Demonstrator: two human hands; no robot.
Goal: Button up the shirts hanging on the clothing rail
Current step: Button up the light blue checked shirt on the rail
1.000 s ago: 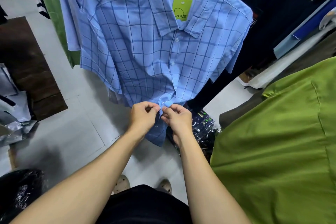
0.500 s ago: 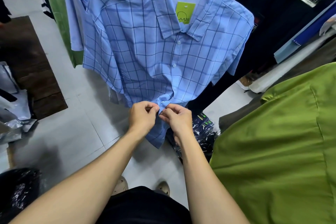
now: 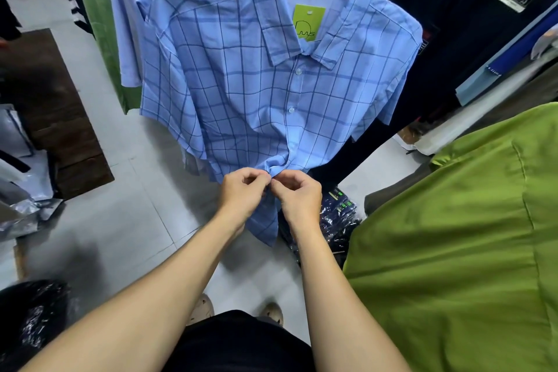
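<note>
A light blue checked short-sleeved shirt hangs on a hanger in front of me, with a green tag inside its collar. Two white buttons on its upper placket are closed. My left hand and my right hand meet at the lower placket, each pinching a bunched fold of the shirt front between thumb and fingers. The button they work on is hidden by my fingertips. The shirt's tail hangs down below my hands.
A green shirt fills the right foreground. More pale blue shirts hang behind on the left, next to a green garment. Dark packaged goods lie on the floor under the shirt. A brown mat and plastic bags lie left.
Both hands stay pinched on the same spot of the lower placket, with only small finger shifts. The view has drifted slightly.
</note>
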